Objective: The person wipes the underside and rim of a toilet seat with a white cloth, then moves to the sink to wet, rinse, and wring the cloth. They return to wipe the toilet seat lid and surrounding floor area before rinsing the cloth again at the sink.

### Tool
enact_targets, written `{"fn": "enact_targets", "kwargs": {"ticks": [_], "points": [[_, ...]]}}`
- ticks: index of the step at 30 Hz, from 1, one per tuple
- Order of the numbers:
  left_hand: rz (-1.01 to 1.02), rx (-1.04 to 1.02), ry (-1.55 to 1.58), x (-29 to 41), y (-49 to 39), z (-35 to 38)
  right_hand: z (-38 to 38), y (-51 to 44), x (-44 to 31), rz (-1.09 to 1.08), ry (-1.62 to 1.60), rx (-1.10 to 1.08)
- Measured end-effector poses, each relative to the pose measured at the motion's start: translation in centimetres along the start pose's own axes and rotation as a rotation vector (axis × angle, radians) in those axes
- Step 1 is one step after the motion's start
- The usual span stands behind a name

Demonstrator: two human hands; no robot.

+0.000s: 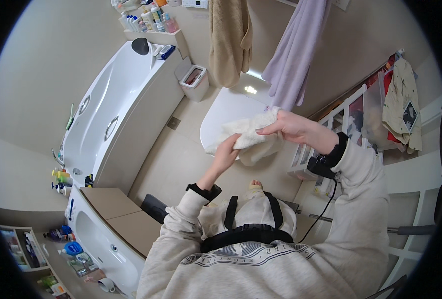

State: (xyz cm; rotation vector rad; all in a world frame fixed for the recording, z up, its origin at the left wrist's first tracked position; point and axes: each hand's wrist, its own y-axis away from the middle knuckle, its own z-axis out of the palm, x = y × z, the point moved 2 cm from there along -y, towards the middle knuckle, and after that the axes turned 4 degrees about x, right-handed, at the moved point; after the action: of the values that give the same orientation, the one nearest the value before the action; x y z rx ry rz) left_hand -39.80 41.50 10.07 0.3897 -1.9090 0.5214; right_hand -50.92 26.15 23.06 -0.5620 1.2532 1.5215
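Both my hands hold a fluffy white cloth, perhaps a small towel point(253, 130), above the closed white toilet lid point(221, 108). My left hand point(226, 151) grips its lower left part, with the thumb on top. Over on the right, my right hand point(290, 127) pinches the upper corner between thumb and fingers. A looser fold of the cloth hangs below and between the hands. Behind it, a tan towel point(230, 41) and a lilac towel point(295, 48) hang from above.
At left is a white bathtub point(131, 86), with a washbasin point(105, 231) below it. A small bin point(194, 84) with a raised lid stands by the tub. White drawers point(336, 123) and hanging clothes point(404, 101) are on the right. A cable runs from my right wrist.
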Motion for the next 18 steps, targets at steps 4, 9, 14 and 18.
{"fn": "enact_targets", "kwargs": {"ticks": [4,9,14,18], "points": [[-0.106,-0.147,-0.103,1.4,-0.6,-3.4,-2.3,0.3,0.1,0.121,0.468,0.297],[-0.205,-0.488,-0.299,4.0,-1.5,-4.7,-3.6,0.3,2.9,-0.021,0.817,0.636],[-0.439,-0.655,0.054,4.6,-1.0,-5.6,-2.5,-0.1,5.4,-0.072,1.31,0.052],[-0.519,-0.644,0.281,4.6,-0.7,-5.9,-2.3,-1.3,6.0,-0.51,1.496,0.588]]}}
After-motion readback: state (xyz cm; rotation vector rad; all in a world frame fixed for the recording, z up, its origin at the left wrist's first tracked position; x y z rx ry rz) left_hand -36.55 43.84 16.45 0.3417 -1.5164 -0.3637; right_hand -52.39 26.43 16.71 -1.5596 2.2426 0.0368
